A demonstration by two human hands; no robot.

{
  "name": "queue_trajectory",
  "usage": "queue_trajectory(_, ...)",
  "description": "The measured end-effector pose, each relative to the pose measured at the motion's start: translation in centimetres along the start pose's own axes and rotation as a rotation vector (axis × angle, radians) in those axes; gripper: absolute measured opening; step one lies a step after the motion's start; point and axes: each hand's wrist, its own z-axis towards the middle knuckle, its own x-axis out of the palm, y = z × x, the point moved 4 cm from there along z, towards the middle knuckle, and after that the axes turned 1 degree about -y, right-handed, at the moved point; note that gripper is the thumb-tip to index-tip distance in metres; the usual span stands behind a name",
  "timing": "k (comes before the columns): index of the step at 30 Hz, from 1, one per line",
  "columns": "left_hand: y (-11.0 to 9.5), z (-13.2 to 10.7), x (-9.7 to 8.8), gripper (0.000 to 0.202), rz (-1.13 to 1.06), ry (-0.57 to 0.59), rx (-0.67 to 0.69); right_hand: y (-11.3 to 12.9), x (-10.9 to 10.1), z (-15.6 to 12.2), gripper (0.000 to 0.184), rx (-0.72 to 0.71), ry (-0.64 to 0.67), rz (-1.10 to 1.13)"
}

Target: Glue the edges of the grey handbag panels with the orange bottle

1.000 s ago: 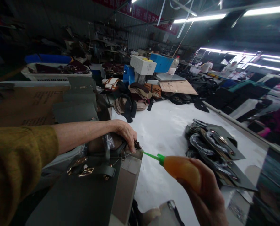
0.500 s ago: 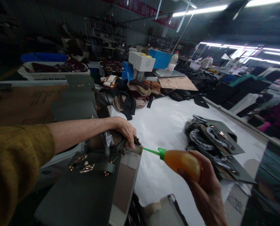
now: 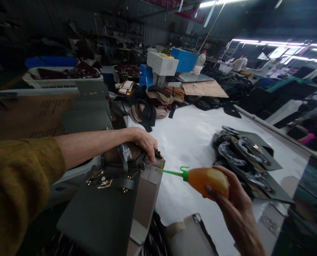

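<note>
In my right hand point(image 3: 234, 202) is a squeeze glue bottle point(image 3: 205, 181) with amber contents and a thin green nozzle point(image 3: 173, 173). The nozzle's tip meets the corner edge of a dark green bag piece point(image 3: 100, 209), or lies very near it. My left hand point(image 3: 147, 144) bends over that corner, fingers closed on the piece's brownish upper edge. Gold buckles point(image 3: 105, 182) and a short strap point(image 3: 121, 183) sit on the green face. A beige side panel point(image 3: 145, 199) faces the table, and loose threads show near my left fingertips.
On the white table point(image 3: 185, 138), a pile of green bag parts with plastic-wrapped handles point(image 3: 235, 156) lies to the right. Fabric bundles point(image 3: 158, 103) and a white-and-blue machine point(image 3: 162, 64) stand at the back. A cardboard box point(image 3: 36, 113) is on the left. A person point(image 3: 238, 64) is far off.
The view has shifted slightly, so most things sit a little to the right. My left hand keeps its hold, and the bottle's nozzle stays at the corner edge.
</note>
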Motion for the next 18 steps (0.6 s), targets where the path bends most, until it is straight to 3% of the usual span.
queue_trajectory(8,0.4,0.1,0.0,0.029,0.028,0.007,0.004,-0.1,0.5,-0.6,0.055,0.065,0.055,0.080)
queue_trajectory(18,0.3,0.0,-0.2,0.025,0.058,-0.019,-0.021,-1.4,0.0,-1.7,0.058,0.097,0.143,-0.031)
